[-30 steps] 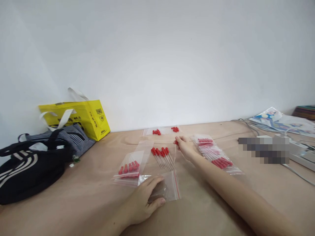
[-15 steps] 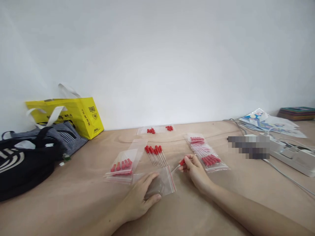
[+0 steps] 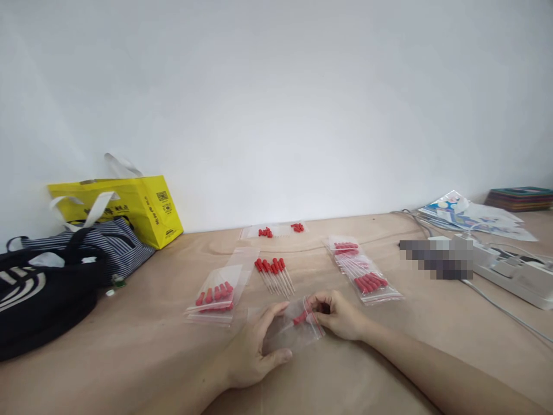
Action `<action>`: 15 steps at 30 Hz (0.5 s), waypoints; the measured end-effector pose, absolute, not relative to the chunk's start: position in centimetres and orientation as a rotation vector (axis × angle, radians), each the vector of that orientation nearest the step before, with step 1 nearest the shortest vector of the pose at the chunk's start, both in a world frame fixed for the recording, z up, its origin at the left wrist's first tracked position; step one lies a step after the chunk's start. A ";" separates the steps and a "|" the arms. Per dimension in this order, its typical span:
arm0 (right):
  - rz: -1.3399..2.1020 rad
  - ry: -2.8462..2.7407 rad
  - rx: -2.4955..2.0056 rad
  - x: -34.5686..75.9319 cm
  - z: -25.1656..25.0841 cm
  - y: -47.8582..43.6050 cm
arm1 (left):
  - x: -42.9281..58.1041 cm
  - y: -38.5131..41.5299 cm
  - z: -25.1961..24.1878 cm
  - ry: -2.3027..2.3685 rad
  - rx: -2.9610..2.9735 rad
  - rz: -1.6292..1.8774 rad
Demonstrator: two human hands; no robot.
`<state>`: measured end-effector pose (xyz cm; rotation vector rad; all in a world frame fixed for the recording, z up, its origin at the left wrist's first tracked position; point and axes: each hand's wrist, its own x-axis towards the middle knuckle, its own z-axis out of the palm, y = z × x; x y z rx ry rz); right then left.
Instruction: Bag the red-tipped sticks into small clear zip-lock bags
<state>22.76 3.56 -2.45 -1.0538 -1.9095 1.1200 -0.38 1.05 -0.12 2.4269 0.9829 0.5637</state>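
A small clear zip bag (image 3: 283,337) with a red seal strip lies on the wooden table (image 3: 389,357) in front of me. My left hand (image 3: 253,351) rests on it, fingers spread, pinning its left part down. My right hand (image 3: 339,314) is pinched on a red-capped pin (image 3: 301,317) whose red end sits at or inside the bag's mouth. Just beyond lies a loose row of red-capped pins (image 3: 273,272). A filled bag of pins (image 3: 215,297) lies to the left.
More filled pin bags (image 3: 362,271) lie to the right, and another flat bag (image 3: 279,230) sits near the wall. A yellow tote (image 3: 129,207) and dark striped bags (image 3: 47,282) stand at the left. A power strip with cables (image 3: 514,274) and printed sheets (image 3: 470,216) occupy the right.
My right hand reached to the far pins, came back holding one red-capped pin, and now has it at the mouth of the clear bag. My left hand stayed on the bag.
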 end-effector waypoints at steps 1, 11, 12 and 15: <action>1.113 -1.923 -1.059 22.8 -2.4 3.5 | -1.0 1.0 -0.1 1.000 2.421 0.568; 1.182 -2.018 -1.026 24.7 -0.6 5.4 | -3.9 0.6 0.6 1.056 2.404 0.450; 1.114 -1.974 -1.101 24.8 -0.5 6.2 | -3.8 0.6 0.7 1.056 2.408 0.419; 0.815 -1.869 -1.304 23.9 0.0 9.0 | -3.8 0.8 0.8 1.066 2.414 0.326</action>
